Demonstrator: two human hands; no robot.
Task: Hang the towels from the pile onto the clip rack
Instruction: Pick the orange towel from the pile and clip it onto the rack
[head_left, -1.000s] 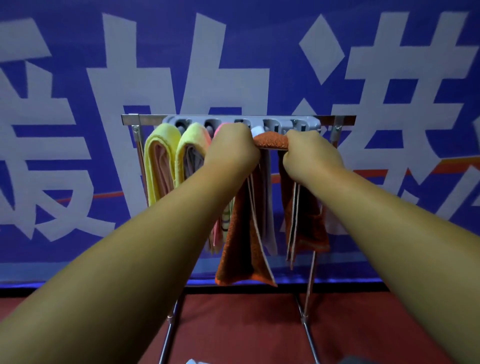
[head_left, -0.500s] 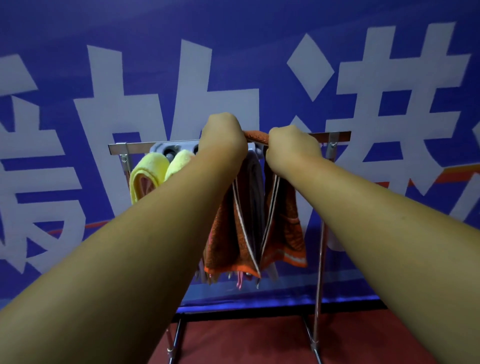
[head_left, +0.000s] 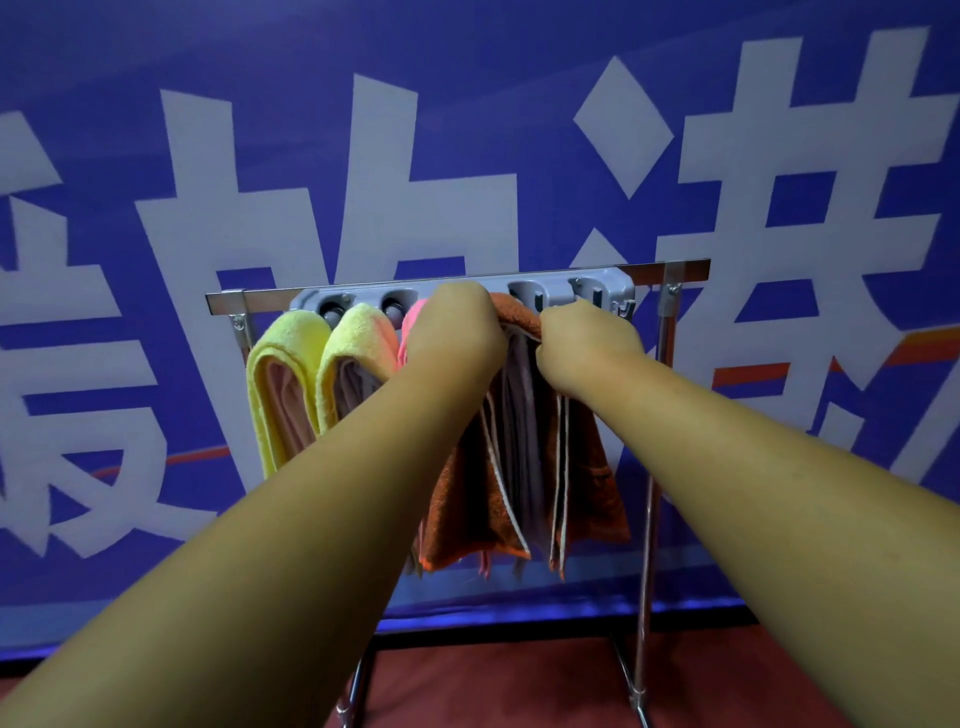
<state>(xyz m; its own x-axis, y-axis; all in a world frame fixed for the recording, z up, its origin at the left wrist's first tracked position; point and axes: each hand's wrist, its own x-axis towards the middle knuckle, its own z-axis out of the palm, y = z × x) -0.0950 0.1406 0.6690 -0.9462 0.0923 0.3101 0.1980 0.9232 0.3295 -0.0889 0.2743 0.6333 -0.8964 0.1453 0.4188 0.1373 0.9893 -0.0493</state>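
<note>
I get dim, flat, blue-tinted light, shadows soft. Small glare on rack bar (head_left: 680, 269). Banner (head_left: 156, 156) bows at edges, wide-angle warp. Forearms (head_left: 260, 571) soft at bottom corners. Orange towel (head_left: 592, 493) folds go murky.

Head-worn wide-angle camera looks forward and slightly down along a person's outstretched forearms.
The clip rack (head_left: 597, 293) stands near, mid-frame, where left hand (head_left: 457, 332) and right hand (head_left: 587, 345) grip the orange towel (head_left: 592, 483); a blue banner (head_left: 363, 41) fills the far side, red floor (head_left: 493, 691) the near bottom edge.
</note>
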